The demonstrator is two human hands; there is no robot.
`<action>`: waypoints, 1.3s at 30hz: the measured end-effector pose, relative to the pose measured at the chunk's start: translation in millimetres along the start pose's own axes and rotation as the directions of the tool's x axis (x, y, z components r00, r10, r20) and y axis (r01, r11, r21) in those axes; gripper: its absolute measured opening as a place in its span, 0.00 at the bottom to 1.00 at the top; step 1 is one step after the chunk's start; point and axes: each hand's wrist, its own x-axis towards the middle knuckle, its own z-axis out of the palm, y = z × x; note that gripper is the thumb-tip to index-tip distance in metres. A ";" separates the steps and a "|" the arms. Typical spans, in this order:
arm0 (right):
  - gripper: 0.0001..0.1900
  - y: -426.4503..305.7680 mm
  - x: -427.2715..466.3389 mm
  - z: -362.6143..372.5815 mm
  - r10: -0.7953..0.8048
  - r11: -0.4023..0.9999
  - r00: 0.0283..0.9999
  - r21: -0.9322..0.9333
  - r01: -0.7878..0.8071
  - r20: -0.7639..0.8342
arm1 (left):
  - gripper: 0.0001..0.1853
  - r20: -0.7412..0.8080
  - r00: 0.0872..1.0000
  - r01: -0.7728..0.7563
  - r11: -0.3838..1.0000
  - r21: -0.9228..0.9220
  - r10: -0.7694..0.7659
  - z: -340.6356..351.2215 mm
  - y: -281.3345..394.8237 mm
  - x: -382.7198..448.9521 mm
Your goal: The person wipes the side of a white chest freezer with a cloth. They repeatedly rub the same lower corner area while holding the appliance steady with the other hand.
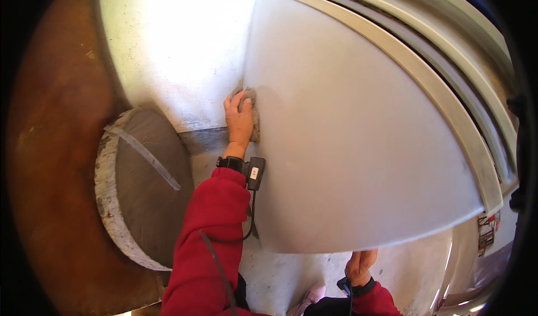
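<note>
A large pale grey panel with a smooth face fills the middle and right of the view. At its left edge my left hand presses a crumpled grey-brown cloth, fingers bent over it. My right hand is at the panel's near edge; its fingertips are hidden behind that edge, so its grip cannot be made out. Black wristbands sit on both wrists, the left one with a small box and a cable.
Left of my arm stands a round thing with a dark grey face, a whitish stained side and a tape strip. Beyond are a brown surface and a brightly lit white wall. Curved pale strips border the panel's far right. Below lies concrete floor.
</note>
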 end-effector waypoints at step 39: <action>0.11 -10.4 18.7 -5.9 -0.044 0.998 0.999 -0.038 0.044 -0.012 | 0.31 0.413 0.677 0.733 0.606 -0.307 -0.609 -71.4 91.1 -106.7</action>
